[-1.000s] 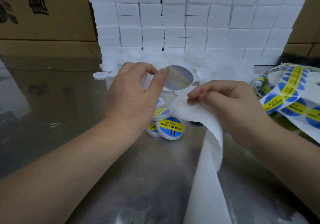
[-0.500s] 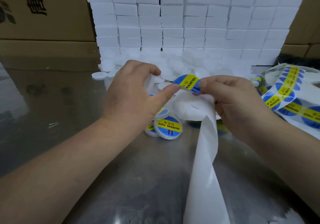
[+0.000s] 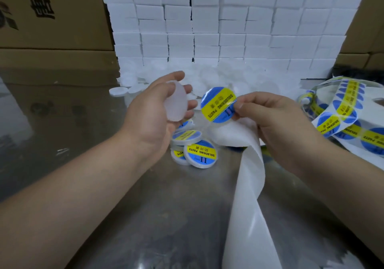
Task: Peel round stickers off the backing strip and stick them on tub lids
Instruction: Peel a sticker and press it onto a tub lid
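Two hands work above the middle of the desk (image 3: 145, 216). On the left, the left hand (image 3: 153, 110) has its grip closed around a blank white lid (image 3: 176, 102), face tilted rightward, probably to receive a label. Beside it, apart, the right hand (image 3: 268, 121) pinches a peeled round sticker (image 3: 218, 104) by its edge, keeping the glue clear. Below trails the bare backing strip (image 3: 249, 216); finished lids (image 3: 199, 153) lie between the wrists.

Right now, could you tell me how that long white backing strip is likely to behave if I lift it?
Probably floppy: the backing strip curls and drapes under the right hand. Likely light and slippery, given its thin, glossy look.
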`<state>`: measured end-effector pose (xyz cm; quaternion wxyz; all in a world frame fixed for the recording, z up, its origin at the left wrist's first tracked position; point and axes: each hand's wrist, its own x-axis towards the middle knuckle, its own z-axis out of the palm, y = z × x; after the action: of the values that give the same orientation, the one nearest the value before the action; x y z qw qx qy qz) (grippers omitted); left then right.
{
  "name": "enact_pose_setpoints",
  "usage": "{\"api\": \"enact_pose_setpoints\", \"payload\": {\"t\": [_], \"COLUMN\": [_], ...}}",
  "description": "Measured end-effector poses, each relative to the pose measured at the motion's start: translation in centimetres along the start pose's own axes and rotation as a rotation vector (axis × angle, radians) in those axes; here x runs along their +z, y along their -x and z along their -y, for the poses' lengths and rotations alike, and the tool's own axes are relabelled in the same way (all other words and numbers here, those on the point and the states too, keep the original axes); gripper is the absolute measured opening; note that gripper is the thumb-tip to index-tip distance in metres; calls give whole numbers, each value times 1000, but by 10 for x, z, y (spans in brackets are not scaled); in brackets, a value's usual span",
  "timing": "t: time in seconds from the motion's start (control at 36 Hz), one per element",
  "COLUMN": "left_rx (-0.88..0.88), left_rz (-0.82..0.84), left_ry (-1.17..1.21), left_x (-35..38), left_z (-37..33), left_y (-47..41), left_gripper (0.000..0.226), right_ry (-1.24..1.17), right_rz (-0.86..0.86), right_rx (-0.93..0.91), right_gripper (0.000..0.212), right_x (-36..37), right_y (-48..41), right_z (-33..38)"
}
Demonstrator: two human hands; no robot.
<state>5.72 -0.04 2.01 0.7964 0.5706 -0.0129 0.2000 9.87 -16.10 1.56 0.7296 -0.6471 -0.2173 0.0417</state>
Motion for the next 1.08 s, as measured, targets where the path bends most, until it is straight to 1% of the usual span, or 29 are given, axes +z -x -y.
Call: {"api": "enact_pose_setpoints", "payload": {"t": [0.06, 0.11, 0.19, 0.25, 0.28, 0.36, 0.44, 0.67, 0.81, 1.08], "left_rx": [-65, -87, -67, -81, -99, -146, -154, -131, -113, -35], "left_rz": [67, 110, 137, 147, 164, 210, 236, 324, 337, 341], "left_ry": [117, 173, 149, 146, 150, 163, 199, 176, 178, 79], "left_x": [0, 0, 0, 1, 1, 2, 1, -2, 0, 1], "left_z": [1, 1, 2, 2, 2, 3, 3, 4, 4, 6], "left_y": [1, 1, 2, 3, 3, 5, 6, 6, 6, 8], "left_gripper": [28, 28, 24, 24, 26, 33, 39, 39, 31, 35], "right_ry": [37, 39, -9, -17, -29, -8, 59, 118, 150, 154], "right_rz": [109, 187, 257, 296, 312, 362, 377, 332, 332, 342], "right_rx": [7, 10, 8, -13, -18, -38, -64, -69, -66, -62], "right_gripper": [27, 28, 28, 20, 15, 17, 19, 26, 22, 21], "right_x": [3, 5, 7, 7, 6, 6, 4, 2, 2, 1], "right_y": [3, 6, 9, 10, 10, 10, 9, 6, 5, 5], "right_z": [-1, -2, -2, 0, 0, 0, -1, -4, -4, -5]}}
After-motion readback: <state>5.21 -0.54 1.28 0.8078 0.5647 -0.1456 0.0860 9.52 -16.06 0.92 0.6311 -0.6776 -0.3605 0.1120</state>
